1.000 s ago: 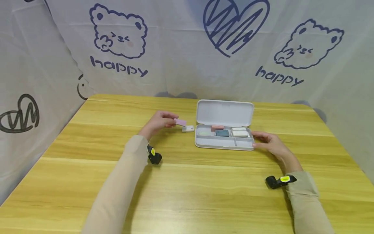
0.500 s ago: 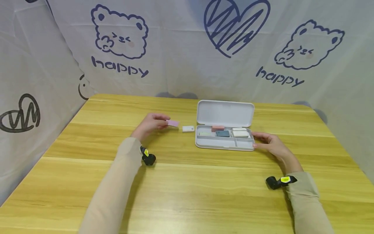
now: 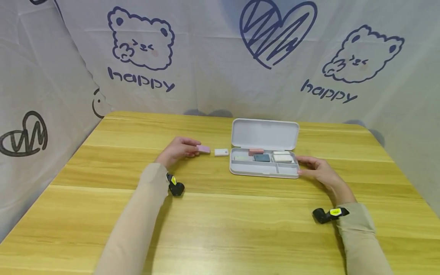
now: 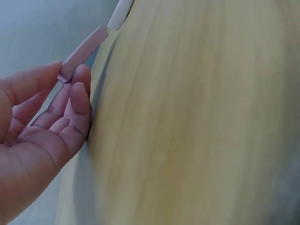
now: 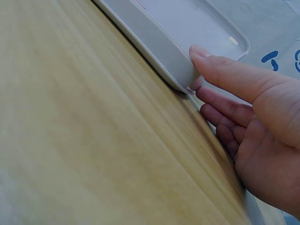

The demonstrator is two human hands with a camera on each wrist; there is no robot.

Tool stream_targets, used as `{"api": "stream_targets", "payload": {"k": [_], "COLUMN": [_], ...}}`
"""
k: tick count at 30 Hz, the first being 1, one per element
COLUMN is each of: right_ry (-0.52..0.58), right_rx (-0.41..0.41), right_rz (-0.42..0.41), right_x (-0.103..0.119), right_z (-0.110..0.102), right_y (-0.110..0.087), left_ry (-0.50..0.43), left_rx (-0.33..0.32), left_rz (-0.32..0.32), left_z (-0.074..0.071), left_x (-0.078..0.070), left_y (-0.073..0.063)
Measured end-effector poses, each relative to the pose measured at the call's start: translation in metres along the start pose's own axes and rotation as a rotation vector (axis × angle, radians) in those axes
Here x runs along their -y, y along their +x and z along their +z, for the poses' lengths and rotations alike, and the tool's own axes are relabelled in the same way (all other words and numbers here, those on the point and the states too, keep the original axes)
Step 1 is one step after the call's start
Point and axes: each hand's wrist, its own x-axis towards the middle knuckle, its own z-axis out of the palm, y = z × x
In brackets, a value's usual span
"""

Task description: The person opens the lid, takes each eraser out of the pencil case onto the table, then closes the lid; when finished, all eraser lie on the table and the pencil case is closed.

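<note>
A lilac-pink eraser (image 3: 203,149) is pinched at one end between the thumb and fingers of my left hand (image 3: 178,150), low over the table. In the left wrist view the eraser (image 4: 83,54) tilts up and away from the fingertips. Just right of it lies a white eraser (image 3: 221,152). An open white pencil case (image 3: 252,170) stands farther right. My right hand (image 3: 319,170) holds the case's right end; in the right wrist view its thumb presses the rim and its fingers curl at the lower corner. The case's back section holds a salmon eraser (image 3: 256,151), a dark blue-grey eraser (image 3: 262,157) and white erasers (image 3: 283,157).
Something pale green (image 3: 240,157) lies at the left of the case's back section. The raised lid (image 3: 264,133) leans back toward a white cloth (image 3: 213,76) with drawings, which hangs behind the wooden table (image 3: 240,229). Both wrists wear small black cameras.
My left hand has carried the lilac-pink eraser leftward, away from the white one, then lowered it closer to the table. The right hand and the pencil case have stayed in place.
</note>
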Motion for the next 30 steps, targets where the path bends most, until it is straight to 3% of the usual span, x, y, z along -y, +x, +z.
{"api": "stream_targets", "payload": {"k": [4,12,23,30], "right_ry": [-0.011,-0.014,-0.029,-0.025], "right_rx": [0.001,0.005,0.002,0.001], "right_rz": [0.008,0.006,0.007,0.005], "right_x": [0.000,0.000,0.000,0.001], "right_z": [0.000,0.000,-0.001,-0.001], "right_y": [0.000,0.000,0.000,0.000], "left_ry": [-0.004,0.083,0.308,0.360], "left_rx": [0.014,0.014,-0.088,-0.107], "left_rz": [-0.017,-0.018,0.026,0.025], "left_z": [0.003,0.007,0.013,0.012], "left_x": [0.000,-0.002,-0.008,-0.008], "left_y": [0.003,0.005,0.004,0.005]}}
